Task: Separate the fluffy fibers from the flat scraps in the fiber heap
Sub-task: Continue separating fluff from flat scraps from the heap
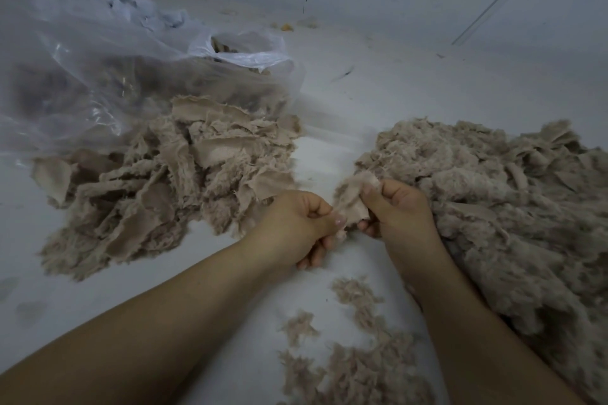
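Observation:
A beige flat fabric scrap with fuzzy fibers on it is held between both hands at the centre. My left hand pinches its lower edge with thumb and curled fingers. My right hand grips its right side. A big mixed fiber heap fills the right side, right behind my right hand. To the left lies a pile of flat scraps. Loose fluffy fibers are scattered on the white surface under my forearms.
A clear plastic bag holding more beige material lies at the upper left, touching the scrap pile. The white surface runs back to a wall, with small bits of debris near it.

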Available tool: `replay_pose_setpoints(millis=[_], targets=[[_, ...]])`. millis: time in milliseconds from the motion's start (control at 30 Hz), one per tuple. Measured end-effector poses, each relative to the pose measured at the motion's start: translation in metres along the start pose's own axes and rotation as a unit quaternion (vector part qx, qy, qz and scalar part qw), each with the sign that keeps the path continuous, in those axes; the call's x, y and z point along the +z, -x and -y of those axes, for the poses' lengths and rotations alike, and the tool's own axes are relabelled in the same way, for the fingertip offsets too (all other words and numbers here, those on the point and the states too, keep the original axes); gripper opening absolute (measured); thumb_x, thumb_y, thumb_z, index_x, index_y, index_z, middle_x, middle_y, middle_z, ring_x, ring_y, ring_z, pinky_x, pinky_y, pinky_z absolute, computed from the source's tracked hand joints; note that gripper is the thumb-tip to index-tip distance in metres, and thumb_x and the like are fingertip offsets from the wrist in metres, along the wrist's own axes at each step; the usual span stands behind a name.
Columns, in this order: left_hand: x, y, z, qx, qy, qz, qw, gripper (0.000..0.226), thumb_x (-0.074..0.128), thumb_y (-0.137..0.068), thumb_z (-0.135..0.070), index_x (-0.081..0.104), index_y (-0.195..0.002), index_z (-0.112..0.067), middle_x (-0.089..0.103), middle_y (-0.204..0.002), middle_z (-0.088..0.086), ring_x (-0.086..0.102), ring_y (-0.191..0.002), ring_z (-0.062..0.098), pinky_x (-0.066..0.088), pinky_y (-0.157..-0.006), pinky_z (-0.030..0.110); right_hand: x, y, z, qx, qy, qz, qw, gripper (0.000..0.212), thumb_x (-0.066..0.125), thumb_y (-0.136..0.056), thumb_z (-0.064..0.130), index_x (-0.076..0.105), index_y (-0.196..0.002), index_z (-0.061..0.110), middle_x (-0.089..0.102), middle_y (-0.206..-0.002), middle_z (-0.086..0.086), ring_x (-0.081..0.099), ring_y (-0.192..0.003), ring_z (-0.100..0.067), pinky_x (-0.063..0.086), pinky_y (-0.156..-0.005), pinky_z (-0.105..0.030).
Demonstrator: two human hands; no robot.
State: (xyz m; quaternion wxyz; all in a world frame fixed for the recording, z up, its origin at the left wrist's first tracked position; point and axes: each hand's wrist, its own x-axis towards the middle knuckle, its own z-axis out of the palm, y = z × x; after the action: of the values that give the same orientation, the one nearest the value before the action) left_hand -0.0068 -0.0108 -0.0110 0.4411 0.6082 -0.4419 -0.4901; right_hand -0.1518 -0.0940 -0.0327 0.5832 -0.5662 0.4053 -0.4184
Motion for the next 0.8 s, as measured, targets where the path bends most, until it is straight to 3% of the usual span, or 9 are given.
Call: replay_pose_setpoints(millis=[67,133,233,300,400,467,567,700,800], targets=[[-0.004,0.002,0.001,-0.019,-0.031,0.021,0.999,0.029,0.063,-0.094,-0.011,0.059,-0.066,-0.004,0.053,-0.041,0.006,0.04,-0.026,0.012,0.03,-0.031,0.016,-0.001,-0.001,-0.002,-0.005,0.009,-0.013,1.0,0.026,0.056,-0.098,0.011,0.062,-0.08,-0.007,0.06,-0.058,-0.009,0.051,-0.043,-0.009,0.043,-0.042,-0.019],[-0.013,0.004,0.002,-0.049,-0.07,0.075,0.994,0.022,0.063,-0.091,-0.004,0.065,-0.07,-0.005,0.06,-0.05,0.008,0.045,-0.03,0.013,0.032,-0.032,0.017,-0.001,-0.002,-0.002,-0.013,-0.009,-0.026,1.0,0.031,0.054,-0.1,0.012,0.063,-0.071,0.005,0.056,-0.051,0.0,0.045,-0.039,-0.005,0.038,-0.038,-0.016],[-0.023,0.011,-0.004,-0.075,-0.14,0.235,0.959,0.006,0.07,-0.083,0.0,0.071,-0.087,-0.005,0.07,-0.068,0.011,0.056,-0.038,0.013,0.04,-0.035,0.018,-0.001,-0.001,-0.001,-0.028,-0.01,-0.016,0.999,0.033,0.06,-0.096,0.015,0.059,-0.063,0.013,0.053,-0.047,0.003,0.042,-0.037,-0.005,0.035,-0.038,-0.015],[-0.023,0.011,-0.008,-0.072,-0.149,0.277,0.947,0.023,0.08,-0.076,-0.007,0.069,-0.096,-0.012,0.073,-0.08,0.013,0.059,-0.043,0.015,0.043,-0.037,0.02,0.0,0.001,0.0,-0.036,0.001,0.002,0.999,0.032,0.066,-0.092,0.014,0.057,-0.062,0.009,0.055,-0.046,0.0,0.044,-0.037,-0.006,0.037,-0.039,-0.016],[-0.012,-0.001,-0.011,-0.009,-0.113,0.06,0.992,0.03,0.085,-0.073,-0.027,0.06,-0.082,-0.012,0.063,-0.063,0.014,0.048,-0.034,0.017,0.032,-0.034,0.019,0.0,0.003,0.002,-0.041,-0.012,0.014,0.999,0.031,0.069,-0.089,0.012,0.057,-0.061,0.008,0.057,-0.048,-0.002,0.044,-0.037,-0.007,0.038,-0.039,-0.015],[-0.003,-0.009,-0.012,0.028,-0.057,-0.068,0.996,0.033,0.082,-0.077,-0.029,0.055,-0.087,-0.013,0.059,-0.067,0.014,0.045,-0.034,0.017,0.03,-0.033,0.019,-0.001,0.005,0.003,-0.046,-0.004,0.027,0.999,0.032,0.069,-0.089,0.013,0.06,-0.059,0.011,0.058,-0.048,-0.002,0.044,-0.038,-0.007,0.038,-0.039,-0.016],[0.006,-0.014,-0.013,0.06,-0.041,-0.071,0.995,0.022,0.076,-0.084,-0.017,0.059,-0.094,-0.008,0.065,-0.08,0.019,0.056,-0.045,0.017,0.039,-0.036,0.024,-0.001,0.006,0.004,-0.057,0.006,0.053,0.997,0.035,0.065,-0.092,0.014,0.063,-0.057,0.016,0.058,-0.05,0.001,0.045,-0.041,-0.006,0.04,-0.042,-0.016],[-0.001,-0.019,-0.01,0.103,-0.013,-0.121,0.987,0.018,0.071,-0.087,-0.005,0.061,-0.072,-0.005,0.059,-0.046,0.006,0.048,-0.033,0.013,0.036,-0.034,0.02,0.0,0.006,0.007,-0.062,0.006,0.044,0.997,0.038,0.061,-0.093,0.026,0.066,-0.056,0.018,0.055,-0.049,0.001,0.042,-0.04,-0.007,0.035,-0.041,-0.017],[-0.018,-0.023,-0.009,0.105,-0.041,-0.198,0.974,0.026,0.07,-0.088,-0.008,0.059,-0.065,-0.009,0.06,-0.046,0.007,0.044,-0.03,0.013,0.033,-0.035,0.018,0.002,0.004,0.004,-0.044,-0.008,0.009,0.999,0.036,0.057,-0.098,0.017,0.068,-0.064,0.015,0.052,-0.048,0.003,0.039,-0.04,-0.006,0.033,-0.04,-0.016]])
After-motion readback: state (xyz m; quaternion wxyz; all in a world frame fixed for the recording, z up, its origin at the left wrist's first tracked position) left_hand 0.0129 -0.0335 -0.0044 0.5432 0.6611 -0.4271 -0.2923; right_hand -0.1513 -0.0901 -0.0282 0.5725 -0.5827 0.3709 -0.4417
